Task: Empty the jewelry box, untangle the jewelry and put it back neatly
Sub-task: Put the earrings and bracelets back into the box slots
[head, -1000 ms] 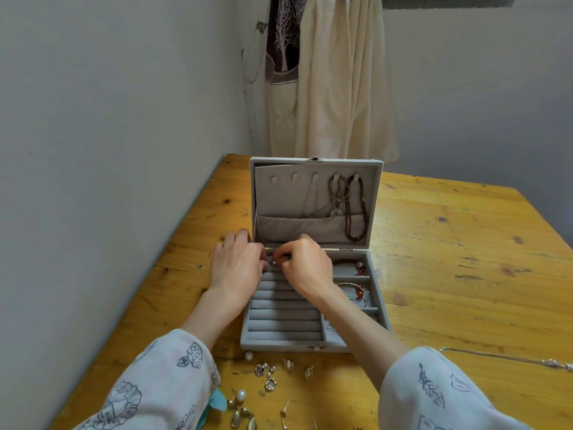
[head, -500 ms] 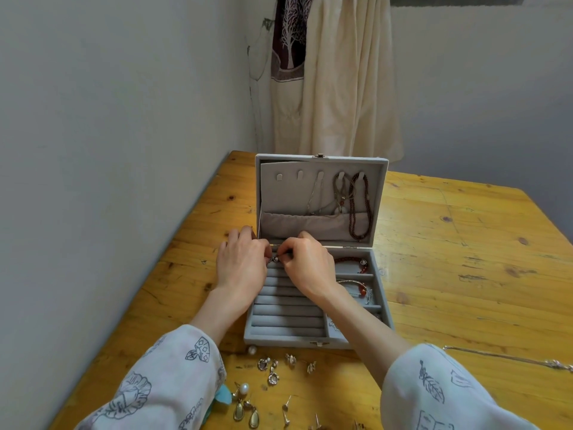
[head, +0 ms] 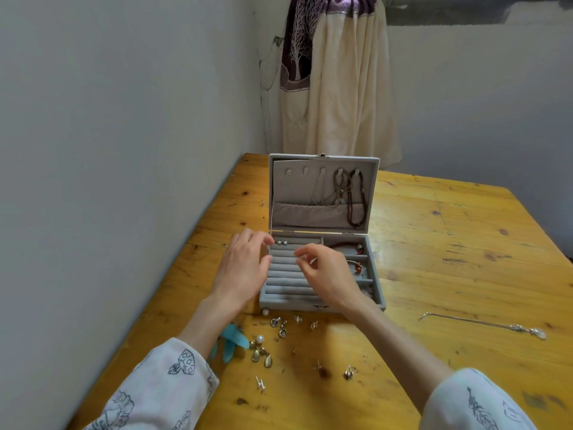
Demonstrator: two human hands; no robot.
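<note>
Silver, tiny and light, the earrings point(head: 282, 242) sit in the top ring slot at the back-left corner of the box point(head: 319, 268); they look slippery and easily bent, best pinched by the post. The left hand point(head: 245, 271) hovers just beside them, fingers loosely curved and apart, holding nothing. The right hand point(head: 328, 274) hangs over the slots, thumb and forefinger nearly together, apparently empty, while more studs point(head: 280, 327) lie on the table point(head: 434, 243) near its front edge.

Grey velvet jewelry box point(head: 322, 301), honey-yellow knotted wooden table point(head: 434, 249), dark red bead necklace point(head: 355, 200), turquoise earrings point(head: 232, 338)
</note>
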